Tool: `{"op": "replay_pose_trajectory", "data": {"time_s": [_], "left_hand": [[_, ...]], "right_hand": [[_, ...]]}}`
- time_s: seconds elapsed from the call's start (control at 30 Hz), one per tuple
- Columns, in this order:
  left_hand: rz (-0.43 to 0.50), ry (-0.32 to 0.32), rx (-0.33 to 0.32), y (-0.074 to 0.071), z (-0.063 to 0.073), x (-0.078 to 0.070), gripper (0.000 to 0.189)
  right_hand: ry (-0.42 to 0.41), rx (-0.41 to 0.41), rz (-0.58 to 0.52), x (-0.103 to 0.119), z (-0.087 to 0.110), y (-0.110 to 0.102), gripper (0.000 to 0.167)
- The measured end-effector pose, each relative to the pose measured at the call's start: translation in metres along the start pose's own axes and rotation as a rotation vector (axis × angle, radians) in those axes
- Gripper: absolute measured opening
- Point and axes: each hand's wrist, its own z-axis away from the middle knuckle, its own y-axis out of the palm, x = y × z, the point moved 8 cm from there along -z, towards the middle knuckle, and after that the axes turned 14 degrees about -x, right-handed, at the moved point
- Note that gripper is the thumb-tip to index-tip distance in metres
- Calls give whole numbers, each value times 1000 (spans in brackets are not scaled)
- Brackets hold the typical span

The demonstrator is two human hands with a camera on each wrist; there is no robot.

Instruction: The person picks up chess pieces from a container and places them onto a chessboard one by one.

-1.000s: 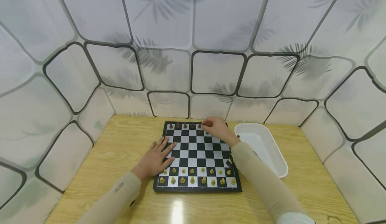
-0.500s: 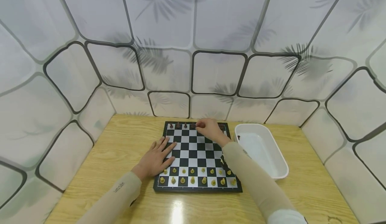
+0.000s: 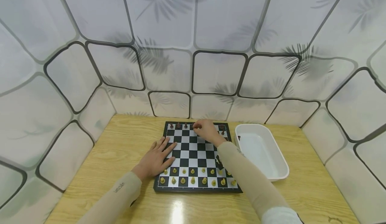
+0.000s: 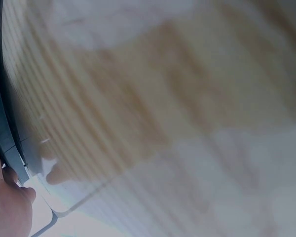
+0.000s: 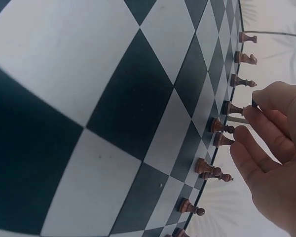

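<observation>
A black-and-white chessboard [image 3: 193, 153] lies on the wooden table. My left hand [image 3: 155, 158] rests on its left edge, fingers straight and spread. Reaching over the far row, my right hand [image 3: 208, 131] pinches the top of a dark red chess piece [image 5: 230, 107] between thumb and forefinger; the fingertips hide that top. Beside it in the right wrist view stand a bishop [image 5: 242, 80], a knight [image 5: 245, 58], a rook [image 5: 246, 37] and a pawn [image 5: 219, 126]. Yellow chess pieces [image 3: 193, 180] fill two rows at the near side.
To the board's right is a white tray [image 3: 262, 153], with a small dark piece [image 3: 239, 137] at its left side. A patterned wall [image 3: 169, 105] closes off the table's back and sides. My right forearm [image 3: 250, 170] crosses the board's right side.
My right hand has moved left along the far row, away from the pieces on its right, which now show again at the far right corner. The left hand has stayed put.
</observation>
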Motion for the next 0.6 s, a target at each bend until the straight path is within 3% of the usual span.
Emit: {"op": "replay_pose_trajectory", "data": {"time_s": [0.6], "left_hand": [[-3,10,-11,-1,0,0,68]], "right_hand": [[-15,1,41,-5,-3,14,12]]}}
